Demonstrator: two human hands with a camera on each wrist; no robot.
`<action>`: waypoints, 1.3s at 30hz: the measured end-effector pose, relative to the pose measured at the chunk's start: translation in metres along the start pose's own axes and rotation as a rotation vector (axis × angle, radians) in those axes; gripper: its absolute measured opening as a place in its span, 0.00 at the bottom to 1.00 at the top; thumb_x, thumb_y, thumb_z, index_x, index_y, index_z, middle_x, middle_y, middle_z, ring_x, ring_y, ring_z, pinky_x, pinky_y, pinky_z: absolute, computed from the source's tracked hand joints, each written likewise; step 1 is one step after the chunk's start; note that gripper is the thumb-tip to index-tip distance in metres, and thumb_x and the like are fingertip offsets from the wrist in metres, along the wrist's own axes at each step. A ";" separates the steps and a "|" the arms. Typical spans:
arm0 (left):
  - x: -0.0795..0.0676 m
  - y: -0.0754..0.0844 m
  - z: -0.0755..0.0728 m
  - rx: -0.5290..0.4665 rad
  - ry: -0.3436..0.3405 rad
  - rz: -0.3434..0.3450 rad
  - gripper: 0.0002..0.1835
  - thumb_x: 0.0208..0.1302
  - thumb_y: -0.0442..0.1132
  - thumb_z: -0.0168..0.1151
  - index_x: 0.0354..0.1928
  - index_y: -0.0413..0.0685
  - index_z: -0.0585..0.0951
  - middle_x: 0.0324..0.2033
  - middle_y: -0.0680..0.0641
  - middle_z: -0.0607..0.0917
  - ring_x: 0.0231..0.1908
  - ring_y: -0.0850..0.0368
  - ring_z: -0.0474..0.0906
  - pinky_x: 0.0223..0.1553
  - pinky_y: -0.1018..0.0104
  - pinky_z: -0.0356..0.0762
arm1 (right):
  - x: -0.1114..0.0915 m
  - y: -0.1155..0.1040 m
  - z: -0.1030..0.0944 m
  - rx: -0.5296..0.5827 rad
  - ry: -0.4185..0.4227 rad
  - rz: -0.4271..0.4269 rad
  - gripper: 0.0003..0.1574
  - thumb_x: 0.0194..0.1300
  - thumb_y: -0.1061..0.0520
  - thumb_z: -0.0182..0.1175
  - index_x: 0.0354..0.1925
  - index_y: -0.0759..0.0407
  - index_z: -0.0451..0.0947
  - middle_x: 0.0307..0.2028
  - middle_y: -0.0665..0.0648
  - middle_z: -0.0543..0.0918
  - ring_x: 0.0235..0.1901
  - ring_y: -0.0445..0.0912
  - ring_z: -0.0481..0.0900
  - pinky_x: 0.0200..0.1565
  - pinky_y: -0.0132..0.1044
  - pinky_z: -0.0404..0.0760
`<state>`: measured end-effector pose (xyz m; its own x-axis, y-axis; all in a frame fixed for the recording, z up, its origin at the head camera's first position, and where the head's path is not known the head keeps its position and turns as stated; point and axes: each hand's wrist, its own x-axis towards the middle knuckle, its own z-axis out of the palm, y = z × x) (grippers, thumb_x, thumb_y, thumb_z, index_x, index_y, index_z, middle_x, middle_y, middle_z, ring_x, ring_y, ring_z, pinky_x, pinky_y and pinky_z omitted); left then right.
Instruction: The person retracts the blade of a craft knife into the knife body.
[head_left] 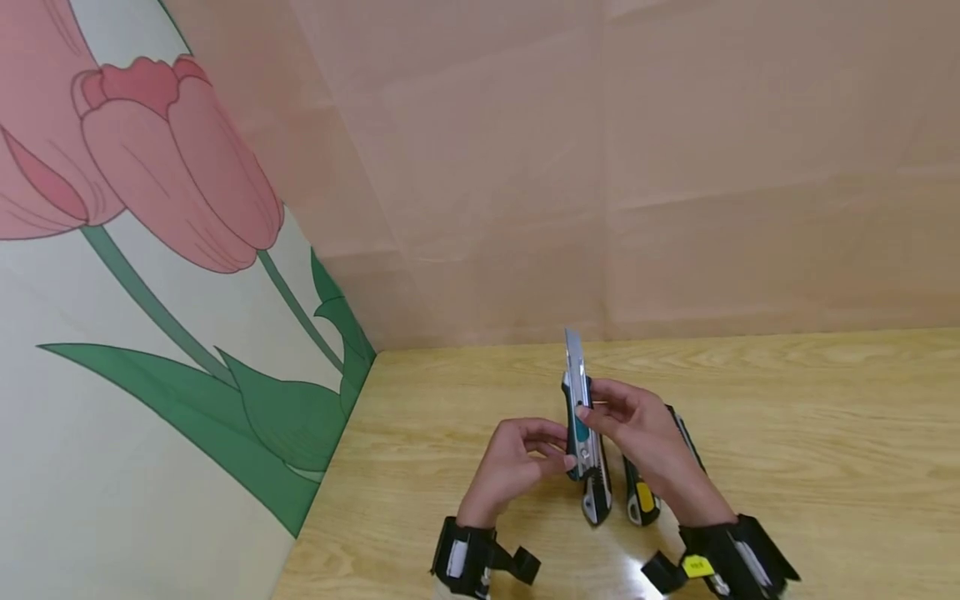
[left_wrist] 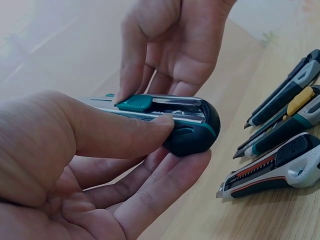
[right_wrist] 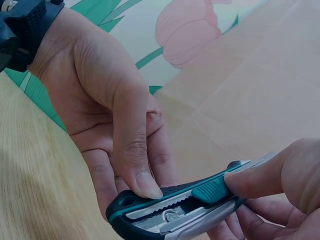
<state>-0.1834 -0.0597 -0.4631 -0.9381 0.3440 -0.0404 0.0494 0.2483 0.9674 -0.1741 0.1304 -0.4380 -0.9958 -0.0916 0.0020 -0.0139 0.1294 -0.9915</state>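
Both hands hold a teal-and-black utility knife (head_left: 577, 433) upright over the table, a length of silver blade (head_left: 573, 348) extending from its top. Near the knife's lower end, the left hand (head_left: 513, 467) pinches the rounded butt between thumb and fingers. Higher up, the right hand (head_left: 641, 429) grips the body, its thumb against the teal slider (right_wrist: 212, 190). In the left wrist view, the left thumb presses the metal channel beside the butt. The right wrist view shows the left hand (right_wrist: 120, 115) on the butt end and the right hand (right_wrist: 285, 180) at the blade end.
Three more utility knives lie on the wooden table (head_left: 420, 400): a grey one with an orange stripe (left_wrist: 272, 170), one with a yellow slider (left_wrist: 285, 120), and a black-and-grey one (left_wrist: 287, 90). Behind rises a brownish sheet (head_left: 675, 208); a tulip-patterned panel (head_left: 187, 317) stands left.
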 end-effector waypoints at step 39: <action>-0.002 -0.001 0.000 -0.013 0.012 0.025 0.12 0.51 0.28 0.73 0.38 0.48 0.87 0.34 0.50 0.88 0.31 0.55 0.84 0.31 0.65 0.83 | 0.003 0.003 0.003 -0.034 -0.036 -0.030 0.30 0.65 0.61 0.63 0.65 0.60 0.71 0.48 0.62 0.82 0.45 0.52 0.81 0.48 0.43 0.78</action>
<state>-0.1818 -0.0604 -0.4636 -0.9406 0.3392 -0.0134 0.0682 0.2277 0.9713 -0.1773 0.1280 -0.4416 -0.9910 -0.1312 0.0265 -0.0475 0.1598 -0.9860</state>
